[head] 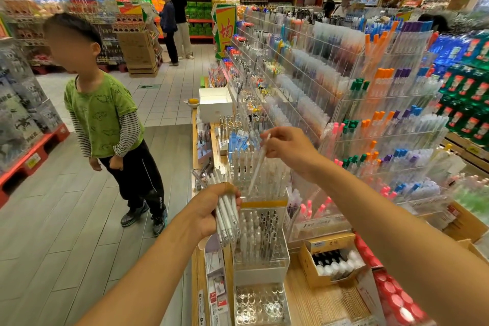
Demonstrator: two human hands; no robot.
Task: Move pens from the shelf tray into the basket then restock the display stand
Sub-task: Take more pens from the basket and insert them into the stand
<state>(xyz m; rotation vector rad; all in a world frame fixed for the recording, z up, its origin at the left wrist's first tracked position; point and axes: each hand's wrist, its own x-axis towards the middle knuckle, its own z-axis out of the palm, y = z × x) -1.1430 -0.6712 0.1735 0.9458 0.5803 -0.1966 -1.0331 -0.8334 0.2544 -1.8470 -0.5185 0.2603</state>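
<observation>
One white pen (260, 159) is pinched near its upper end by the right hand (287, 147), just right of the frame's centre. Its long axis is tilted, the top toward the upper right and the tip pointing down and to the left, into the clear display stand (260, 222) directly below. The tip is seen among the pens already standing in the stand's upper tier, so the coming move is judged to be a short drop along that axis; whether the tip already sits in a slot cannot be told.

A bundle of white pens (226, 216) is gripped by the left hand (211, 209), fingers curled round it, at lower centre and touching the stand's left side. The right hand is the nearer to the upper tier. The pens are slim, white-barrelled and partly clear. Black-tipped pens are held in the stand's lower tier. The stand is carried on a wooden table (315, 302). No basket can be identified.
</observation>
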